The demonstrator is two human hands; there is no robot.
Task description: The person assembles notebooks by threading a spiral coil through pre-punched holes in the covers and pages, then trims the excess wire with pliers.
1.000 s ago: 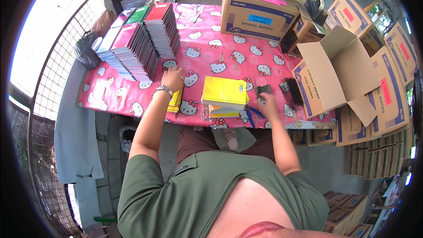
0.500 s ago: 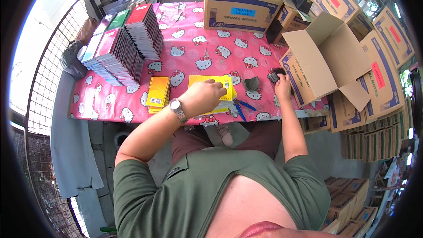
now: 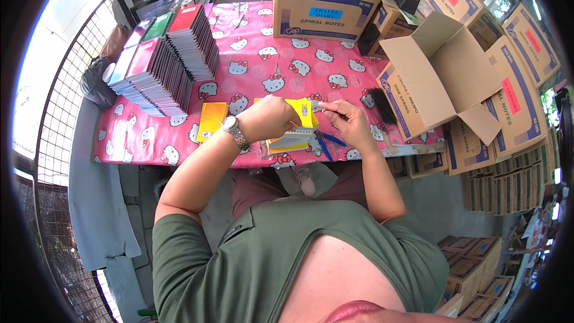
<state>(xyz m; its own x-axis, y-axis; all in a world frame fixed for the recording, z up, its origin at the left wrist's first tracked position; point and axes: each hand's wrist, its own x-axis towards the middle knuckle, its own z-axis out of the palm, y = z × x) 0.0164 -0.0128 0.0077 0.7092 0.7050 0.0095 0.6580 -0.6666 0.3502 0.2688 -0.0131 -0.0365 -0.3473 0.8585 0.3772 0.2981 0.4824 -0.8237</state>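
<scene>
Left hand [image 3: 272, 116]: I've got it clamped down on the yellow notebook stack [image 3: 299, 125], near the desk [image 3: 179, 137] front edge.
Right hand [image 3: 353, 121]: pinching a small strip at the stack's right end.
Axis: stack runs left-right between both hands.

Blue-labelled brown carton [image 3: 321, 11] behind open carton [image 3: 439, 75]
</scene>
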